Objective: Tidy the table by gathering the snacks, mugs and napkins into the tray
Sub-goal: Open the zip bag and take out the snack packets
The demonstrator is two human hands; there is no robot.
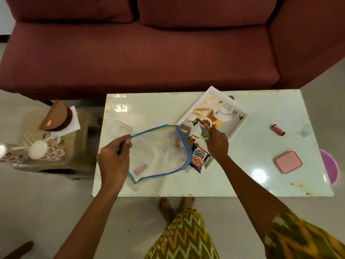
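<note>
While a person is standing at the white table point(261, 146), the left hand point(113, 157) is pinching the blue edge of a big clear zip bag point(158, 152) and holding its mouth wide open over the table. Something small and pink is showing through the bag near its bottom, but it is too blurry to name. The right hand point(217, 143) is closed around a small snack packet point(204, 128), holding it over the white tray point(240, 111). That tray is sitting near the middle of the table, turned at a slant, with a teapot picture on its floor. A pack of salted peanuts point(199, 159) is lying at the near end of the tray, just beside the bag and hanging over the tray's edge. Farther right, a small red packet point(278, 129) and a pink square lid point(288, 162) are lying on the table, well apart from the tray. Off to the left, a flower-print mug point(48, 152) is lying on its side on a low stool point(56, 165), and white napkins point(73, 120) are sitting there under a brown holder point(56, 118). A dark red sofa point(149, 43) is standing behind the table.
</note>
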